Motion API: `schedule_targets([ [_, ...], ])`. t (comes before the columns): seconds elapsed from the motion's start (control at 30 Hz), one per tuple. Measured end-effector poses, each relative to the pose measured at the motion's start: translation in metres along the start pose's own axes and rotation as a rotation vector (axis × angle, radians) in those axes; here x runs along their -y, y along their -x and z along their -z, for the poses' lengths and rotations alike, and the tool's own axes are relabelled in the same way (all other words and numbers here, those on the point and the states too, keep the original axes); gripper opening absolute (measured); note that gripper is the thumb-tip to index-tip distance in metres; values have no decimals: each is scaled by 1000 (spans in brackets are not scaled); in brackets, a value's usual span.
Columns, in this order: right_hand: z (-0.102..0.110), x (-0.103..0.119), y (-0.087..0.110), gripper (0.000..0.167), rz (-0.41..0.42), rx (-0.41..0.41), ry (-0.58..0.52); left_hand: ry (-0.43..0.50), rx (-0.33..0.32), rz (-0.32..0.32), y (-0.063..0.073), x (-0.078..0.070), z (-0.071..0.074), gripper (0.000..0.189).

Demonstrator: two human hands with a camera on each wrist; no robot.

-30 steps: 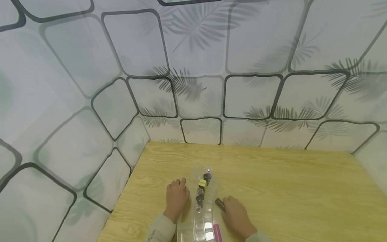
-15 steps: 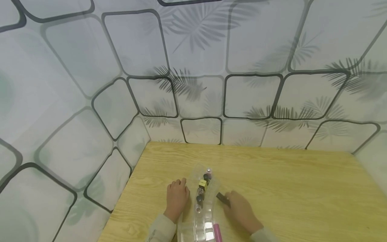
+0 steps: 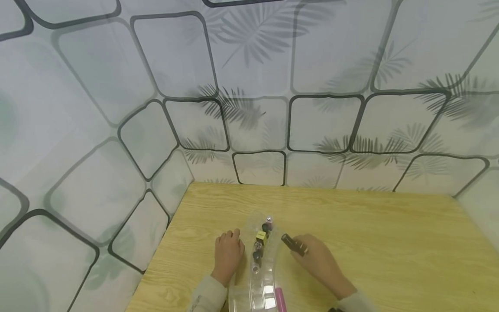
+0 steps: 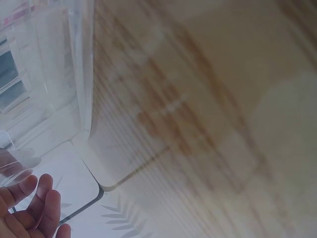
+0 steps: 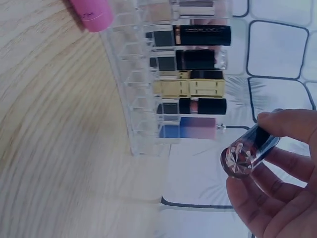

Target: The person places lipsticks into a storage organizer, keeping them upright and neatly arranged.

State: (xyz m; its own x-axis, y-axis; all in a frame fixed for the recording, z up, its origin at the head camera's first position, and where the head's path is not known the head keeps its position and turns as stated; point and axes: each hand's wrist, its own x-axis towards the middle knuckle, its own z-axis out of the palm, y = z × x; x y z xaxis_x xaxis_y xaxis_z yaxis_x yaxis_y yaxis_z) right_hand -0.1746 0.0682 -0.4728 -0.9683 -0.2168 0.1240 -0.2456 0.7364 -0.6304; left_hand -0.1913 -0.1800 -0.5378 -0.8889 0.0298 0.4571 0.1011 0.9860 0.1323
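Observation:
My right hand (image 3: 319, 262) grips a dark lipstick tube (image 3: 294, 245) just right of a clear tiered organizer (image 3: 269, 275). The right wrist view shows the faceted end of this lipstick (image 5: 242, 157) between thumb and fingers. Several lipsticks stand in one row of the organizer, among them a gold one (image 5: 190, 88), a black one (image 5: 203, 35) and a blue-to-pink one (image 5: 193, 128). Beside the organizer's left side lies my left hand (image 3: 228, 255); its fingers (image 4: 47, 203) are loosely bent and hold nothing. Whether it touches the plastic, I cannot tell.
A pink tube (image 3: 280, 299) lies along the organizer's near right side, on the wood-grain table (image 3: 390, 242). Patterned white walls (image 3: 257, 125) rise behind the table and along its left. Several of the organizer's front compartments hold nothing.
My right hand has moved away from me and slightly to the right with the lipstick, and more of the tube now shows. The left hand and the organizer stay in place.

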Motion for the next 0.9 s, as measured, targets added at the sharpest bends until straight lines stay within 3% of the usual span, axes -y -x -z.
schedule_targets([
  [0.13, 8, 1, 3, 27, 45, 0, -90, -5, -5, -6, 0, 0, -1, 19],
  [0.37, 15, -3, 7, 32, 280, -74, -202, -23, -3, -15, -1, 1, 1, 18],
  [0.47, 18, -3, 8, 32, 345, -113, -218, -40, 1, -26, -1, 1, 3, 17],
  [0.9, 30, 0, 12, 34, 437, -195, -242, -44, 42, -32, -4, 3, 6, 12],
])
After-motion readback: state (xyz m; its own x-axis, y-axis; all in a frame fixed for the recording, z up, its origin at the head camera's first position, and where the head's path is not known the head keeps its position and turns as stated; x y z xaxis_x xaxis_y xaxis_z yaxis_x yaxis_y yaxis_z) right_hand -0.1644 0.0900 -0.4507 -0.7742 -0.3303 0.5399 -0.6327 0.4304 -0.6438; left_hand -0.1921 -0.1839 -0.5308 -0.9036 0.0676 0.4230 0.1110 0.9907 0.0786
